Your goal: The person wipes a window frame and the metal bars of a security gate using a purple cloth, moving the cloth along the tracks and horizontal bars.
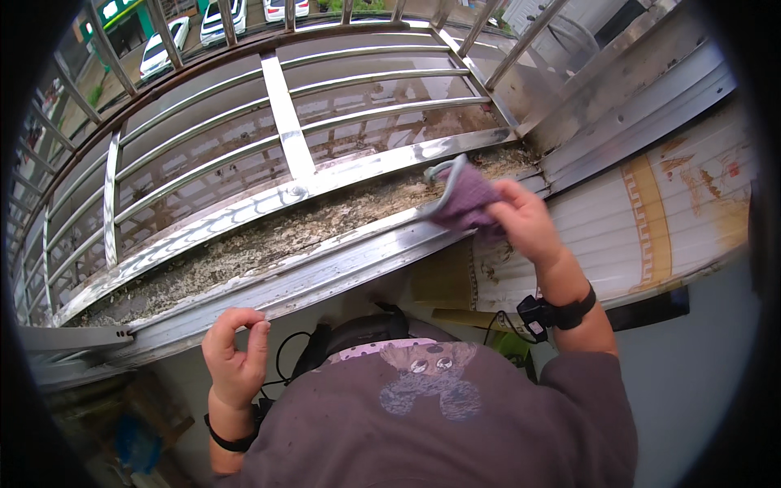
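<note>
My right hand (526, 221) pinches a purple cloth (468, 198) with a grey edging. The cloth hangs over the right part of the aluminium window track (366, 245), and its grey edge reaches across the dirty strip of sill (293, 229) outside. That strip is crusted with flaking, mottled grime. My left hand (237, 354) is by the inner edge of the track, further left. Its fingers curl loosely towards the thumb, with a gap between and no object visible in it.
Beyond the sill is a stainless steel window guard (293, 122) with horizontal and upright bars. A window frame upright (634, 116) borders the right side. Beside it is a patterned pleated panel (610, 232). Parked white cars (223, 21) stand far below outside. Black cables (284, 360) lie near my body.
</note>
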A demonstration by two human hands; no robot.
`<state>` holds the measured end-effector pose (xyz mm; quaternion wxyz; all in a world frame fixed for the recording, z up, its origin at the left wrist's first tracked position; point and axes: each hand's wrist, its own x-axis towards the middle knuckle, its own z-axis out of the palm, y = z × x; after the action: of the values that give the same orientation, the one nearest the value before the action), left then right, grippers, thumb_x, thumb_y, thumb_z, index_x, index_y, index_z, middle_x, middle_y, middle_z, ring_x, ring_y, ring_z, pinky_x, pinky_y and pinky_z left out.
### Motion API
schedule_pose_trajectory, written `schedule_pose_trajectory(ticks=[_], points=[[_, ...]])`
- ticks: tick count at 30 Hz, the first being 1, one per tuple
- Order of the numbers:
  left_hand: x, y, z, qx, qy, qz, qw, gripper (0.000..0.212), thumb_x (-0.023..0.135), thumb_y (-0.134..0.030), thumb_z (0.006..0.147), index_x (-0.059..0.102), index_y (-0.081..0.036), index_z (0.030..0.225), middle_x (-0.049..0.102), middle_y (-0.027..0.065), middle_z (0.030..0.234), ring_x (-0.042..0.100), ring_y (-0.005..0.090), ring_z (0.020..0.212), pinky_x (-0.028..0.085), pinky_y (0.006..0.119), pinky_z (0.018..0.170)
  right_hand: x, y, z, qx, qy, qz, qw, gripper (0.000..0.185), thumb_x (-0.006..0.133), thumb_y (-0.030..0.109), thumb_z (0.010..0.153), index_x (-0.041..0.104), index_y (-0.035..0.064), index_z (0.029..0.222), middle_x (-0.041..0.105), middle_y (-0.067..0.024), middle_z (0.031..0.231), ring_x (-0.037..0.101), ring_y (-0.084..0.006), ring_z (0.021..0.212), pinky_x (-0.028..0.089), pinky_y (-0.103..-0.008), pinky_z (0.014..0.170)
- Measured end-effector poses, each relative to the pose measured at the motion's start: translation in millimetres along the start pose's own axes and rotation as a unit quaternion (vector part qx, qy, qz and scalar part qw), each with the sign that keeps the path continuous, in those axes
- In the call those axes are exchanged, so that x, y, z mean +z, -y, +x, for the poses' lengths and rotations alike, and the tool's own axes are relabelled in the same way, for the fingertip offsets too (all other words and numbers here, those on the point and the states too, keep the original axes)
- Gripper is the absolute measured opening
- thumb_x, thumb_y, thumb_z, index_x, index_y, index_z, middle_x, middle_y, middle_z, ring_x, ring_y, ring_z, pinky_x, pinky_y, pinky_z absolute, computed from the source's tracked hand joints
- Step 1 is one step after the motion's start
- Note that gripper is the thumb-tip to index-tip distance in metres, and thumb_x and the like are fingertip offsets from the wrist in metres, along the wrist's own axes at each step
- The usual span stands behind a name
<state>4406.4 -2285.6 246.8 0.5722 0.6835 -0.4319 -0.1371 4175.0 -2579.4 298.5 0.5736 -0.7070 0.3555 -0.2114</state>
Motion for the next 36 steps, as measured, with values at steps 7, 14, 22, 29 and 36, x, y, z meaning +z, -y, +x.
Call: schedule_pose_trajectory(ticks=[7,14,22,29,36], points=[[-7.9,-1.8,-7.2,-0.016,-0.023,0.011,1.000,0.005,0.055,0.003,0.077,0.053,0.002,0.082,0.056,0.0077,0.073,0.053,0.0139,0.065,0.042,0.022,0.062,-51.6,23.8,-9.9,-0.141,-0.054,0.089,0.985,0.023,0.044,-0.001,0.080,0.048,0.0010,0.103,0.053,-0.0046,0.104,0.049,-0.0105,0.094,0.039,-0.0226,0.084],[-10.9,-5.3,-18.5,-0.034,-0.085,-0.003,0.996,0.006,0.054,0.004,0.077,0.054,0.002,0.082,0.057,0.0076,0.073,0.054,0.0132,0.065,0.043,0.023,0.062,-2.6,2.5,-9.8,-0.167,0.139,-0.300,0.929,0.026,0.054,-0.004,0.067,0.054,0.0019,0.092,0.056,-0.0100,0.093,0.055,-0.0185,0.086,0.043,-0.0282,0.078],[-15.7,-4.9,-39.4,-0.038,-0.111,0.027,0.993,0.005,0.051,0.003,0.082,0.051,0.001,0.087,0.053,0.0065,0.081,0.053,0.0106,0.066,0.044,0.022,0.060,78.7,25.1,9.7,-0.333,0.282,-0.352,0.828,0.025,0.063,0.011,0.072,0.056,0.0049,0.095,0.059,-0.0114,0.092,0.055,-0.0297,0.079,0.045,-0.0350,0.071],[-23.0,-3.9,-66.4,-0.063,-0.189,0.041,0.979,0.006,0.051,0.002,0.083,0.051,0.001,0.088,0.053,0.0060,0.081,0.053,0.0097,0.066,0.045,0.021,0.061,93.9,19.0,24.1,-0.310,0.319,-0.410,0.796,0.025,0.059,0.012,0.075,0.058,0.0054,0.099,0.059,-0.0116,0.083,0.057,-0.0288,0.079,0.046,-0.0352,0.067],[-24.6,2.9,-80.2,-0.080,-0.204,0.011,0.976,0.006,0.052,0.002,0.082,0.052,0.001,0.088,0.053,0.0055,0.080,0.054,0.0098,0.066,0.046,0.022,0.060,191.1,23.8,24.9,-0.375,0.399,-0.415,0.727,0.004,0.050,0.008,0.074,0.052,0.0035,0.075,0.054,-0.0116,0.075,0.056,-0.0290,0.072,0.047,-0.0373,0.064]])
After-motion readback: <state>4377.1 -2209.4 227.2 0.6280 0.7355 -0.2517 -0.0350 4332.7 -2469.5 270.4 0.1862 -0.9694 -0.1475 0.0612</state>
